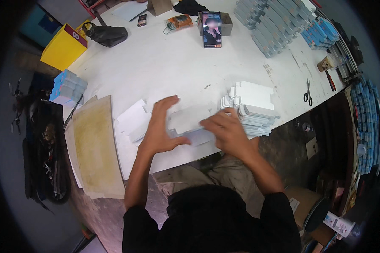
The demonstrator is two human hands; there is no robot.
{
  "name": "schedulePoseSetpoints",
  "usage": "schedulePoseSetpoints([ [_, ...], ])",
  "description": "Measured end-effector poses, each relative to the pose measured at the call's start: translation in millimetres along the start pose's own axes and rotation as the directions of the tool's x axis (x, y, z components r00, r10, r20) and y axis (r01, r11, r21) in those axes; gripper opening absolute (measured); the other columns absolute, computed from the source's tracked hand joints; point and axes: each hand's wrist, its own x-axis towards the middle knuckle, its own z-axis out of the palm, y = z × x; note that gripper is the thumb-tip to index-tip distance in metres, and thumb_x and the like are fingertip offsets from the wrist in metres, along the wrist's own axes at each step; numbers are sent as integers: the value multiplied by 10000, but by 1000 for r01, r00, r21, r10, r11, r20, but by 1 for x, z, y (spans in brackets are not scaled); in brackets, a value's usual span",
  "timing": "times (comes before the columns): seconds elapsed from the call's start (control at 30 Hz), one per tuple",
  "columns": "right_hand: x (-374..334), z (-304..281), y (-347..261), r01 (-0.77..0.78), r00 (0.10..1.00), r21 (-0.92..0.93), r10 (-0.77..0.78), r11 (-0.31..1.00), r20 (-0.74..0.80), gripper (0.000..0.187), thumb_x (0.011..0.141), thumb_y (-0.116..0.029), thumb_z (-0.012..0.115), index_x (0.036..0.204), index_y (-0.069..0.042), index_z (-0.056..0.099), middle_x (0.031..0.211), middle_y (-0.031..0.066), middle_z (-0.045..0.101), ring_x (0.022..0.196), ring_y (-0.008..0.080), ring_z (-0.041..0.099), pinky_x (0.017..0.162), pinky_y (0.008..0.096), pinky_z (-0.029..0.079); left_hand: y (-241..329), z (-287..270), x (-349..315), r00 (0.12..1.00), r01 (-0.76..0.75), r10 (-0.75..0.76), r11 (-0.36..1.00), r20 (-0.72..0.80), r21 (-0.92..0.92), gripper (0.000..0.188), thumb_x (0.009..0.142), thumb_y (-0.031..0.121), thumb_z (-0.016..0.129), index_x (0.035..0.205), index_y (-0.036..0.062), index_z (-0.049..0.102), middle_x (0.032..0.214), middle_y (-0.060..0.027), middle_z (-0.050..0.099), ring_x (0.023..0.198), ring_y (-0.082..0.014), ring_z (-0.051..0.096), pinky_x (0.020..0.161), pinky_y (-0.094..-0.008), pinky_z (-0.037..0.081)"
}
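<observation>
A white folding carton (pixel 192 118), smeared by motion, lies between my hands near the table's front edge. My left hand (pixel 157 126) is at the carton's left end, its thumb and fingers spread wide apart. At the right end, the curled fingers of my right hand (pixel 227 131) grip the carton's edge; their tips are slightly blurred. Just beyond my right hand rises a stack of flat white cartons (pixel 254 96) with cut tabs. To the left of my left hand lie more white carton pieces (pixel 134 117), partly covered by that hand.
A yellowed board (pixel 93 143) overhangs the table's left front. Scissors (pixel 308 93) and a red-handled tool (pixel 330 80) lie at the right. A phone (pixel 212 29) leans on a grey box at the back, beside tall stacks of grey-blue cartons (pixel 278 25). A yellow box (pixel 65 47) stands back left.
</observation>
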Motion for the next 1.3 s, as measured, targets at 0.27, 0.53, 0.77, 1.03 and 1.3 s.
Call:
schedulePoseSetpoints([
  [0.27, -74, -102, 55, -378, 885, -483, 461, 790, 62, 425, 828, 30, 699, 1242, -59, 729, 1210, 84, 748, 1190, 295, 652, 1041, 530, 441, -13, 21, -4, 980, 148, -160, 984, 121, 99, 354, 883, 255, 871, 1104, 57, 678, 1426, -211, 608, 1322, -415, 568, 1076, -471, 478],
  [0.53, -64, -2, 14, -119, 984, -56, 125, 991, 128, 433, 876, -226, 830, 1254, -45, 720, 1288, 144, 685, 1264, 327, 622, 1132, 569, 433, -13, 28, -2, 933, 153, -226, 953, 281, 260, 365, 872, 282, 875, 1082, 59, 677, 1470, -212, 579, 1370, -434, 532, 1097, -495, 483],
  [0.77, -41, 44, 12, 69, 981, -100, -49, 993, 188, 368, 841, -174, 800, 1187, -49, 778, 1323, 132, 710, 1259, 294, 636, 1105, 503, 472, -9, 24, 1, 907, 104, -222, 942, 358, 320, 427, 825, 319, 909, 1076, 63, 678, 1471, -232, 572, 1372, -454, 533, 1097, -497, 493],
  [1.03, 10, 38, 26, -123, 910, -23, 122, 992, 396, 222, 872, -227, 793, 964, -31, 744, 1039, 122, 676, 1006, 296, 623, 847, 468, 446, -3, -2, 34, 758, 235, -334, 941, 561, 244, 578, 732, 290, 972, 1143, 28, 662, 1374, -195, 635, 1313, -405, 594, 1066, -485, 506],
  [1.3, 30, 56, 25, -304, 935, -195, 332, 932, 127, 416, 812, -261, 861, 1135, -68, 684, 1050, 127, 583, 1030, 299, 548, 842, 462, 389, -26, 7, 25, 897, 219, -306, 935, 319, 280, 781, 718, 261, 980, 1357, 66, 577, 1394, -143, 597, 1315, -373, 534, 1047, -454, 452],
])
